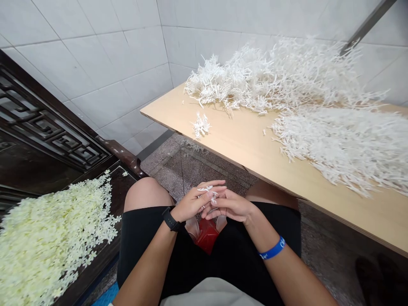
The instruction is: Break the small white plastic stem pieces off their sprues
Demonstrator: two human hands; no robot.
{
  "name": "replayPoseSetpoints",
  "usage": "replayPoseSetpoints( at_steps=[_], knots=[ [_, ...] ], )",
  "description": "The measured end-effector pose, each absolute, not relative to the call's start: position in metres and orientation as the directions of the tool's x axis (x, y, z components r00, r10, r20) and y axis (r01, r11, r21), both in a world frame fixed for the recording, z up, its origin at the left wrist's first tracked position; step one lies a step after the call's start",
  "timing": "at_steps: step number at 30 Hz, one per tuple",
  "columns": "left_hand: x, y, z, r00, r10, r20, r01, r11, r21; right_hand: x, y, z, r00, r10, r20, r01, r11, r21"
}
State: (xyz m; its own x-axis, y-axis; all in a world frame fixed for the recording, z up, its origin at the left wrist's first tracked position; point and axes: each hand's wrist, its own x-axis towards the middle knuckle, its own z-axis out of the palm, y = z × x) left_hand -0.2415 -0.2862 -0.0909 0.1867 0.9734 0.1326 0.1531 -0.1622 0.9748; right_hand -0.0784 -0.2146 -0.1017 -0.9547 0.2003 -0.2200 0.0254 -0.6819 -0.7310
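Over my lap, my left hand (194,202) and my right hand (231,205) meet, their fingers touching. Several thin white branched pieces (205,188) lie across the fingers of my left hand, its thumb pressed against them. A small white piece (213,196) sits between the two hands, at the fingertips of my right hand, whose thumb and fingers come together around it. On the wooden table ahead lie a large heap of white strands (255,80), a second heap (350,144) and a small clump (201,126).
The wooden table's (248,148) front edge runs just beyond my knees. To the left, pale yellow-green flowers (47,238) are piled on a dark carved bench (126,180). A red object (207,238) shows beneath my hands. Tiled walls stand behind.
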Motion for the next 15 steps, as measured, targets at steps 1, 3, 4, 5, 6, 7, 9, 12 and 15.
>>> replayPoseSetpoints(
  at_steps=[1, 3, 4, 5, 6, 7, 9, 12, 15],
  knots=[
    [-0.242, -0.286, -0.091, 0.188, 0.972, 0.137, 0.161, -0.169, 0.972, -0.077, -0.214, -0.102, -0.957, 0.201, -0.211, 0.017, -0.685, -0.728],
    [-0.244, -0.287, -0.092, 0.195, 0.972, 0.134, 0.182, -0.170, 0.968, -0.075, -0.212, -0.105, -0.952, 0.219, -0.214, 0.000, -0.698, -0.716],
    [-0.245, -0.287, -0.092, 0.198, 0.972, 0.130, 0.192, -0.168, 0.967, -0.075, -0.211, -0.106, -0.945, 0.235, -0.225, -0.005, -0.702, -0.712],
    [-0.245, -0.287, -0.093, 0.200, 0.972, 0.127, 0.197, -0.166, 0.966, -0.075, -0.210, -0.108, -0.939, 0.247, -0.240, -0.003, -0.702, -0.712],
    [-0.245, -0.287, -0.094, 0.201, 0.972, 0.125, 0.198, -0.165, 0.966, -0.075, -0.210, -0.110, -0.934, 0.250, -0.255, 0.009, -0.697, -0.717],
    [-0.245, -0.286, -0.094, 0.203, 0.971, 0.125, 0.196, -0.165, 0.966, -0.076, -0.210, -0.111, -0.931, 0.248, -0.269, 0.026, -0.687, -0.726],
    [-0.245, -0.285, -0.096, 0.207, 0.970, 0.126, 0.196, -0.167, 0.966, -0.077, -0.211, -0.110, -0.926, 0.251, -0.283, 0.048, -0.665, -0.746],
    [-0.245, -0.284, -0.096, 0.199, 0.972, 0.127, 0.200, -0.167, 0.965, -0.080, -0.212, -0.107, -0.918, 0.266, -0.295, 0.056, -0.648, -0.760],
    [-0.243, -0.284, -0.097, 0.149, 0.982, 0.112, 0.185, -0.139, 0.973, -0.085, -0.214, -0.107, -0.900, 0.313, -0.303, 0.050, -0.617, -0.785]
  ],
)
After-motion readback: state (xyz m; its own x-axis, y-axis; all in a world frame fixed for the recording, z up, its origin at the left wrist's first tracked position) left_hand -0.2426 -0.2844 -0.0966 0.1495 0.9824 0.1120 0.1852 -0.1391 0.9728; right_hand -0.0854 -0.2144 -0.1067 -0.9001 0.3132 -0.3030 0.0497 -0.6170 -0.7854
